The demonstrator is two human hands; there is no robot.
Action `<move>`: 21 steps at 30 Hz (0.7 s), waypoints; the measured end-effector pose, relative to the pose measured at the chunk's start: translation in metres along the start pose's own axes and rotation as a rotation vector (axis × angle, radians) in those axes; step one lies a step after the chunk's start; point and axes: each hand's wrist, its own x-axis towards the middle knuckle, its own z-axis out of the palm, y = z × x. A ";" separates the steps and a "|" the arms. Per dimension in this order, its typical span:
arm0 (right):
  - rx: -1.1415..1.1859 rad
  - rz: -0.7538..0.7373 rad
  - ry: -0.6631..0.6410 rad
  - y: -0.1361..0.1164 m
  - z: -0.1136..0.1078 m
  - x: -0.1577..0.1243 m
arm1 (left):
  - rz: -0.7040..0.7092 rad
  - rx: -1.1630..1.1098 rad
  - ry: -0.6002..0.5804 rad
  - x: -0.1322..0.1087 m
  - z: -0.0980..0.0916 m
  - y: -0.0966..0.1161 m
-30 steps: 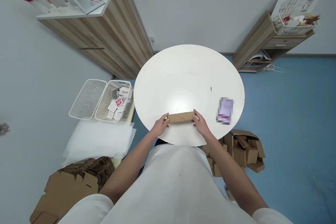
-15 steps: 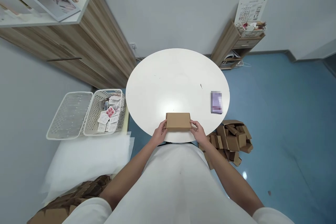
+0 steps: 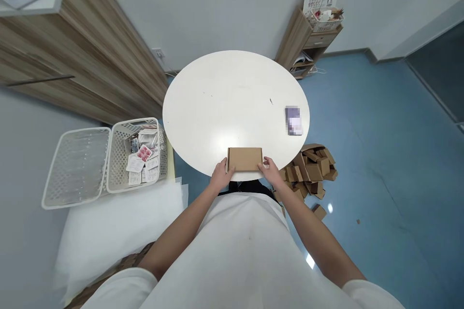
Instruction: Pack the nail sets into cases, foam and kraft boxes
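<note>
A flat brown cardboard box lies near the front edge of the white oval table, and its lid is closed. My left hand grips the box's left end, with the thumb over the front left corner. At the opposite end, my right hand holds the front right corner between thumb and fingers. On the table's right side lies a small purple item, too blurred to name.
To the left, a white basket with its lid swung open holds packets and cards. White sheets lie below it. Many small cardboard boxes are piled on the floor at right. A wooden cabinet and a small shelf stand behind.
The view has swung, so the table and surroundings sit higher and further left. Both hands stay at the box's ends; my left thumb now reaches further over its front corner.
</note>
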 end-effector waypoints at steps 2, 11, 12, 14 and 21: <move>0.024 0.017 -0.027 -0.003 0.004 0.003 | 0.002 -0.036 -0.002 0.006 0.000 -0.001; 0.342 0.106 0.004 -0.003 0.019 -0.011 | -0.001 -0.241 -0.075 0.023 0.001 -0.004; 0.371 0.108 0.001 -0.001 0.018 -0.012 | 0.011 -0.232 -0.086 0.023 0.000 -0.003; 0.417 0.108 -0.009 0.002 0.017 -0.013 | 0.017 -0.217 -0.094 0.024 -0.001 0.000; 0.251 0.058 0.067 0.020 -0.011 -0.018 | 0.103 -0.084 -0.094 0.017 0.011 0.028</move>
